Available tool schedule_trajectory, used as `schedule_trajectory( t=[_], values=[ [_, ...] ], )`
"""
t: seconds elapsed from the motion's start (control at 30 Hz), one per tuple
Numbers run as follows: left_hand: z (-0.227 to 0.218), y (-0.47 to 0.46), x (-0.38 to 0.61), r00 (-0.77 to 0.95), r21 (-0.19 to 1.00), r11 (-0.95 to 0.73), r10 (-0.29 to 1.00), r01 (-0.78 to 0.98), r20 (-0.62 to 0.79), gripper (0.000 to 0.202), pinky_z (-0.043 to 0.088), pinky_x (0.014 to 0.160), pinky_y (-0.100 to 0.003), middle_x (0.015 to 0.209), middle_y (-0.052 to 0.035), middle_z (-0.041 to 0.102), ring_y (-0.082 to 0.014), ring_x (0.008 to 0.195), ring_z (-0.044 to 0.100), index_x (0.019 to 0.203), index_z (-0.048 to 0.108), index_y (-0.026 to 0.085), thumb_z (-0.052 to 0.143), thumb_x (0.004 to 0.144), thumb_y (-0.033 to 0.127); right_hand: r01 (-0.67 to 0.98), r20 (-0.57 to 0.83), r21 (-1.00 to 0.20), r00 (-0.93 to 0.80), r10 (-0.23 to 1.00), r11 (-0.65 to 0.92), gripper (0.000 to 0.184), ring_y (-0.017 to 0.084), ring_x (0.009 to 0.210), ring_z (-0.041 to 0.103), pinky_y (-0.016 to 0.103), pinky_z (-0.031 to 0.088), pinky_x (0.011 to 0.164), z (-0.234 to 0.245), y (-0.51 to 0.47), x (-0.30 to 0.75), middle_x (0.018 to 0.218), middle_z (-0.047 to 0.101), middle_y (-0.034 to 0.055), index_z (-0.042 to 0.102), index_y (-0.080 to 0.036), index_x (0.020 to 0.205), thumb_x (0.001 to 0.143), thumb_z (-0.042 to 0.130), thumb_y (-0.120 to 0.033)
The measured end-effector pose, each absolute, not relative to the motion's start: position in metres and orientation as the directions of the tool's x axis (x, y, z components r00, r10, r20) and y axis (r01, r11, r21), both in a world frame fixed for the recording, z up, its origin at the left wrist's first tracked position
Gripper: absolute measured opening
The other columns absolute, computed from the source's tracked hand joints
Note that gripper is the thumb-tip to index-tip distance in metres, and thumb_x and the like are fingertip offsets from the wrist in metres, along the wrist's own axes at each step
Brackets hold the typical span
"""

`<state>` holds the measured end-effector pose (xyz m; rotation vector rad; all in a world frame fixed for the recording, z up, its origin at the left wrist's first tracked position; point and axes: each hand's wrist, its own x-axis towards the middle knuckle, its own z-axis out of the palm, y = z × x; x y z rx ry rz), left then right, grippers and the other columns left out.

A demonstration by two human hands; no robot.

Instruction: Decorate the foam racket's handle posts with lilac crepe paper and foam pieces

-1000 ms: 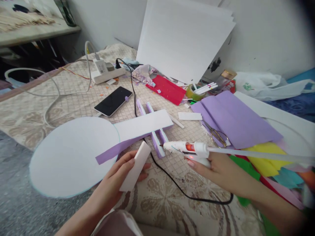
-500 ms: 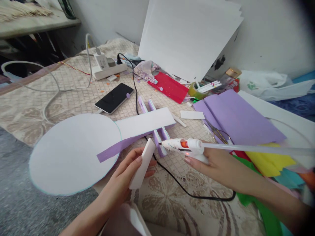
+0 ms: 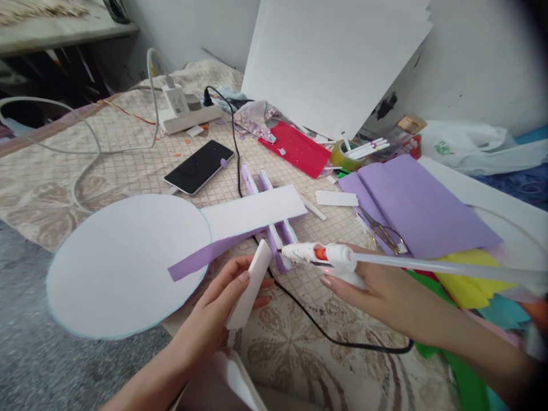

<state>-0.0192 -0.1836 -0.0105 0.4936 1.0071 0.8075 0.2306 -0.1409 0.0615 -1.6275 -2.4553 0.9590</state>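
Observation:
My left hand [image 3: 229,291] holds a small white foam strip [image 3: 249,288] upright on edge, thumb on its near face. In my right hand [image 3: 363,285] is a white hot glue gun [image 3: 314,253], its red light lit and a long clear glue stick [image 3: 428,266] running out of its back. The nozzle is close to the foam strip and the near ends of two purple-sided strips [image 3: 274,245]; whether it touches them I cannot tell. Across those strips lies the white arm [image 3: 252,212] joined to a large white foam disc [image 3: 128,265], with a purple paper band [image 3: 188,265] hanging loose along it.
A black phone [image 3: 199,166] and a power strip [image 3: 192,119] lie at the back left. Scissors [image 3: 383,231], purple paper [image 3: 419,205] and a loose white piece [image 3: 337,198] are on the right. A black cord [image 3: 317,325] loops across the tablecloth in front.
Both hands hold almost the same pose, with the nozzle still beside the foam strip. The view has shifted slightly.

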Motion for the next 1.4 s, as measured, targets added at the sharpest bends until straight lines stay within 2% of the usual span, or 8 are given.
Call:
schedule_trajectory(
  t=[0.1, 0.27, 0.47, 0.67, 1.03, 1.23, 1.33, 1.4],
  values=[
    [-0.012, -0.184, -0.019, 0.288, 0.691, 0.618, 0.786, -0.376, -0.546, 0.04, 0.054, 0.099, -0.041, 0.123, -0.0101, 0.064, -0.0295, 0.12, 0.061, 0.122, 0.057, 0.023, 0.058, 0.09, 0.046, 0.817, -0.258, -0.496, -0.461, 0.849, 0.293, 0.025, 0.024, 0.086, 0.064, 0.036, 0.051, 0.073, 0.062, -0.143, 0.228, 0.093, 0.068, 0.0039, 0.063, -0.029, 0.106, 0.095, 0.047, -0.046],
    [-0.013, -0.184, -0.019, 0.3, 0.685, 0.618, 0.787, -0.387, -0.54, 0.038, 0.055, 0.098, -0.04, 0.128, -0.0083, 0.061, -0.0289, 0.121, 0.06, 0.123, 0.057, 0.025, 0.059, 0.091, 0.045, 0.813, -0.185, -0.462, -0.478, 0.858, 0.354, 0.027, 0.02, 0.068, 0.058, 0.032, 0.048, 0.061, 0.062, -0.148, 0.222, 0.077, 0.061, 0.0033, 0.056, -0.026, 0.08, 0.096, 0.046, -0.045],
    [-0.009, -0.184, -0.018, 0.282, 0.658, 0.636, 0.77, -0.403, -0.572, 0.037, 0.055, 0.097, -0.038, 0.131, -0.0076, 0.059, -0.0282, 0.12, 0.06, 0.121, 0.059, 0.025, 0.061, 0.089, 0.044, 0.825, -0.196, -0.39, -0.508, 0.839, 0.409, 0.02, 0.015, 0.064, 0.056, 0.028, 0.043, 0.057, 0.066, -0.151, 0.216, 0.075, 0.057, -0.0001, 0.052, -0.023, 0.079, 0.096, 0.047, -0.032],
    [-0.014, -0.184, -0.019, 0.304, 0.651, 0.633, 0.773, -0.419, -0.556, 0.033, 0.055, 0.098, -0.036, 0.131, -0.0056, 0.059, -0.026, 0.119, 0.06, 0.119, 0.061, 0.027, 0.06, 0.09, 0.043, 0.823, -0.188, -0.377, -0.518, 0.835, 0.426, 0.023, 0.015, 0.063, 0.055, 0.028, 0.042, 0.056, 0.067, -0.151, 0.216, 0.074, 0.056, -0.0008, 0.05, -0.023, 0.078, 0.098, 0.045, -0.034],
    [-0.013, -0.183, -0.017, 0.308, 0.63, 0.633, 0.772, -0.451, -0.556, 0.036, 0.056, 0.097, -0.039, 0.129, -0.0085, 0.061, -0.0295, 0.119, 0.061, 0.121, 0.06, 0.025, 0.062, 0.089, 0.044, 0.827, -0.196, -0.472, -0.438, 0.877, 0.307, 0.024, 0.021, 0.08, 0.065, 0.03, 0.052, 0.061, 0.059, -0.156, 0.222, 0.082, 0.066, 0.0032, 0.056, -0.024, 0.079, 0.095, 0.047, -0.04],
    [-0.015, -0.184, -0.014, 0.302, 0.571, 0.614, 0.779, -0.545, -0.549, 0.036, 0.054, 0.099, -0.039, 0.124, -0.008, 0.067, -0.0285, 0.116, 0.065, 0.122, 0.059, 0.024, 0.063, 0.089, 0.04, 0.821, -0.186, -0.52, -0.377, 0.907, 0.235, 0.024, 0.024, 0.08, 0.067, 0.036, 0.055, 0.068, 0.049, -0.16, 0.232, 0.084, 0.07, 0.0036, 0.066, -0.025, 0.094, 0.092, 0.05, -0.044],
    [-0.014, -0.184, -0.012, 0.282, 0.548, 0.607, 0.776, -0.576, -0.564, 0.038, 0.053, 0.101, -0.037, 0.125, -0.0081, 0.067, -0.0274, 0.115, 0.066, 0.123, 0.058, 0.024, 0.063, 0.089, 0.039, 0.791, -0.123, -0.579, -0.321, 0.939, 0.195, 0.028, 0.026, 0.083, 0.068, 0.036, 0.056, 0.072, 0.046, -0.161, 0.237, 0.075, 0.068, 0.0036, 0.068, -0.024, 0.085, 0.091, 0.052, -0.047],
    [-0.014, -0.184, -0.011, 0.275, 0.539, 0.609, 0.771, -0.582, -0.574, 0.038, 0.052, 0.102, -0.036, 0.126, -0.0075, 0.067, -0.0262, 0.116, 0.065, 0.124, 0.058, 0.024, 0.063, 0.089, 0.04, 0.783, -0.091, -0.609, -0.224, 0.97, 0.124, 0.034, 0.021, 0.065, 0.063, 0.032, 0.053, 0.061, 0.04, -0.161, 0.243, 0.061, 0.062, 0.0011, 0.066, -0.023, 0.074, 0.09, 0.051, -0.049]
  ],
)
